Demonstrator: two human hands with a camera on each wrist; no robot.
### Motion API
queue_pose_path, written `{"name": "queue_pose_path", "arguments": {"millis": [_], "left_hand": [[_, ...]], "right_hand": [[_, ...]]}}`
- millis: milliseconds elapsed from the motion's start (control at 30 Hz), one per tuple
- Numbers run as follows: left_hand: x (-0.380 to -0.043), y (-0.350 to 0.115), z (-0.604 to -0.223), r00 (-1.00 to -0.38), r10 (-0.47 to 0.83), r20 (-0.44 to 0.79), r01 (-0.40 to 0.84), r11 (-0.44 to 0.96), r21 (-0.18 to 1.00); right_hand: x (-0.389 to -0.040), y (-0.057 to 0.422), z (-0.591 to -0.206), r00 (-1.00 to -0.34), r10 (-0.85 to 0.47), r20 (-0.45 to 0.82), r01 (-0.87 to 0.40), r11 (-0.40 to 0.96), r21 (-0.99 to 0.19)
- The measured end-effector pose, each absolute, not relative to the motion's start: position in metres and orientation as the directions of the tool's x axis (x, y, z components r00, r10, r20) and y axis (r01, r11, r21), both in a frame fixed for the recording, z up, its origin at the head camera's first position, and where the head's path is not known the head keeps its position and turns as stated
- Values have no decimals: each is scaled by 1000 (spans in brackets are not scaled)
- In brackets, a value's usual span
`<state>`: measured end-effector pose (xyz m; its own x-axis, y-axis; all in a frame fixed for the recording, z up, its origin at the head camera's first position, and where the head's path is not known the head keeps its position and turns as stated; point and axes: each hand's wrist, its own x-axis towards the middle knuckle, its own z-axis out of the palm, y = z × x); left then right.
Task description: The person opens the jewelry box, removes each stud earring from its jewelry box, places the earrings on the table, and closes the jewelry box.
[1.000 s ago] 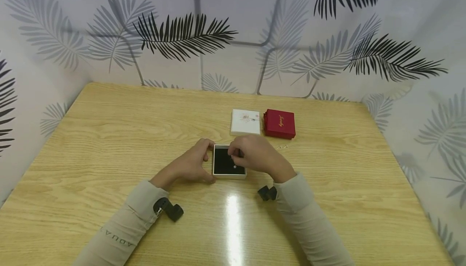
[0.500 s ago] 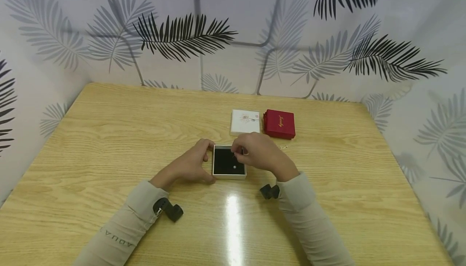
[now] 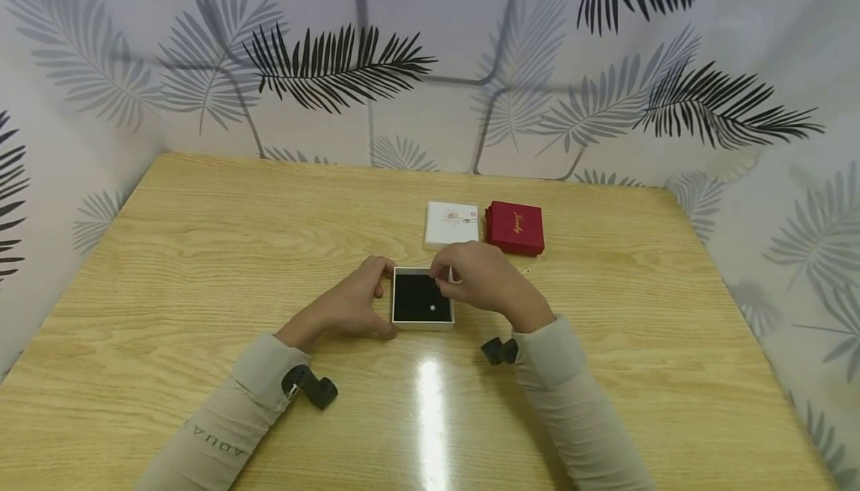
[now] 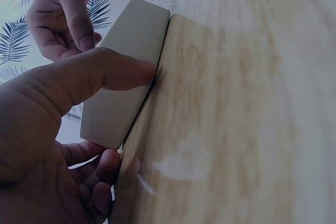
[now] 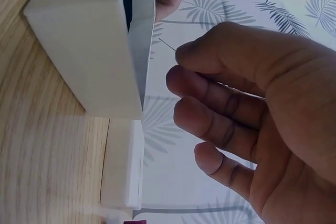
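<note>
A small open white box with a black insert lies on the table. My left hand holds it at its left side; in the left wrist view the thumb presses its pale wall while other fingers curl at a corner. One small pearl-like stud sits on the insert. Above the box's right back part, my right hand pinches an earring whose thin straight post sticks out past the thumb in the right wrist view. The fingertips hide the rest of it.
Behind the box lie a white lid with a flower print and a red gift box with gold lettering. A tiny gold-coloured piece lies on the wooden table, right of my right hand.
My right hand has risen slightly back and to the right with the earring, showing more of the black insert. The left hand and the box have stayed put.
</note>
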<state>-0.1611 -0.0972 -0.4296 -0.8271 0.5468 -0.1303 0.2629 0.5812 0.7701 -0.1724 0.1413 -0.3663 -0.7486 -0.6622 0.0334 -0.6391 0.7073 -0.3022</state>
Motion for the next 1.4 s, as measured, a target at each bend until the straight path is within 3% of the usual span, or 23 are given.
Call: {"name": "queue_pose_path", "arguments": {"millis": [1400], "left_hand": [[-160, -98, -428, -817, 560, -136, 274, 586, 762]], "right_hand": [[-176, 160, -358, -816, -576, 38, -556, 767, -321]]}}
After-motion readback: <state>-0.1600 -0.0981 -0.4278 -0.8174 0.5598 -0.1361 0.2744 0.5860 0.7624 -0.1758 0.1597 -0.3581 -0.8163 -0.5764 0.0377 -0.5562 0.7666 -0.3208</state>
